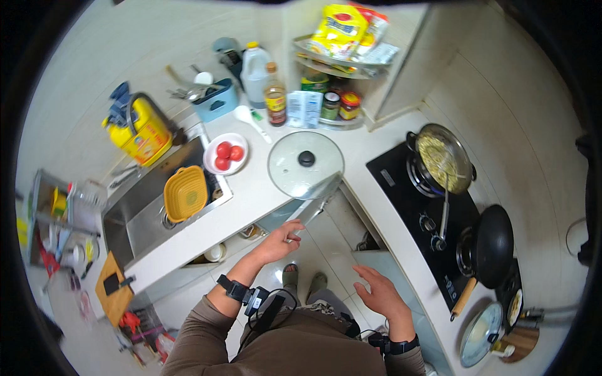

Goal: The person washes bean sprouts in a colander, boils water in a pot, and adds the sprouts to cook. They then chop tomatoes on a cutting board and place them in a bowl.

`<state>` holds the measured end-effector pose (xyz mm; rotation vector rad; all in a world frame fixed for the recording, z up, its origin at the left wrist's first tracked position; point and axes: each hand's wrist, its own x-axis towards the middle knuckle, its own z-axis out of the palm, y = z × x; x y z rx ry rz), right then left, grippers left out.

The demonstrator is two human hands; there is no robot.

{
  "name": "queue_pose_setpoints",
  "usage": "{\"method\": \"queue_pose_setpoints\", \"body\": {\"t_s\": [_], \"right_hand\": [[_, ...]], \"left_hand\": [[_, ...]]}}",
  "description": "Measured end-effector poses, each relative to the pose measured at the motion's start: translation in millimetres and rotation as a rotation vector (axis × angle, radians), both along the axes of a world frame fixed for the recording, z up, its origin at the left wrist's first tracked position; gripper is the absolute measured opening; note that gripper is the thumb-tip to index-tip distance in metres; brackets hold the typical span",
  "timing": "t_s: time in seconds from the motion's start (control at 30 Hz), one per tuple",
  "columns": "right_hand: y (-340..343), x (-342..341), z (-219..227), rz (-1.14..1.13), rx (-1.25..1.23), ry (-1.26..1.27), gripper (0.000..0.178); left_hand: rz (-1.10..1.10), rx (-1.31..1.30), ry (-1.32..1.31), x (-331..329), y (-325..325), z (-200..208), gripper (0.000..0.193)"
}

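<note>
Left hand (pixel 280 243), loosely curled and empty, is nearer to the round glass lid (pixel 290 166), which lies ahead on the counter (pixel 360 150).
No long axis there; my right hand (pixel 382 293) hangs spread, empty. I count that lid, a second glass lid (pixel 474 333), three tomatoes (pixel 223 150), one bowl (pixel 242 161), one wok (pixel 494 241).

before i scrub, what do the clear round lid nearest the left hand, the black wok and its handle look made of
Clear round lid: likely glass, smooth and glossy; the white counter shows through. Round black wok: probably metal, dull dark surface; iron or coated, can't tell. Straight tan handle: seemingly smooth wood, by colour.
</note>
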<state>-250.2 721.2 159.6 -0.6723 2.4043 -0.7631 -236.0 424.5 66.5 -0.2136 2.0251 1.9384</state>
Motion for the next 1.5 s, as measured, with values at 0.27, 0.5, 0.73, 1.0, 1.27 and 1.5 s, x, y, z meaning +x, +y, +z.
{"method": "queue_pose_setpoints", "body": {"t_s": [0.27,0.5,0.73,1.0,1.27,1.5], "right_hand": [[-34.3,-10.0,-32.6,0.296,-0.112,-0.003,0.031],[-98.2,-12.5,-53.5,0.607,-0.12,-0.007,0.022],[-201.4,-3.3,-68.3,0.662,-0.114,-0.076,0.022],[-337.5,22.9,-116.8,0.403,-0.153,-0.125,0.027],[-419.5,70.7,-112.4,0.592,-0.05,-0.205,0.024],[-451.0,54.7,-96.0,0.711,-0.007,-0.146,0.021]], "left_hand": [[0.505,-0.052,-0.136,130.3,-33.6,0.9,0.039],[0.908,-0.078,-0.205,237.0,-69.5,8.4,0.037],[1.096,-0.064,-0.289,307.9,-124.4,-8.4,0.034],[1.166,-0.236,-0.256,362.8,-255.0,-57.9,0.032],[2.013,-0.528,-0.77,416.8,-408.4,-109.5,0.044],[1.748,-0.896,-1.246,438.2,-430.5,-142.9,0.029]]}}
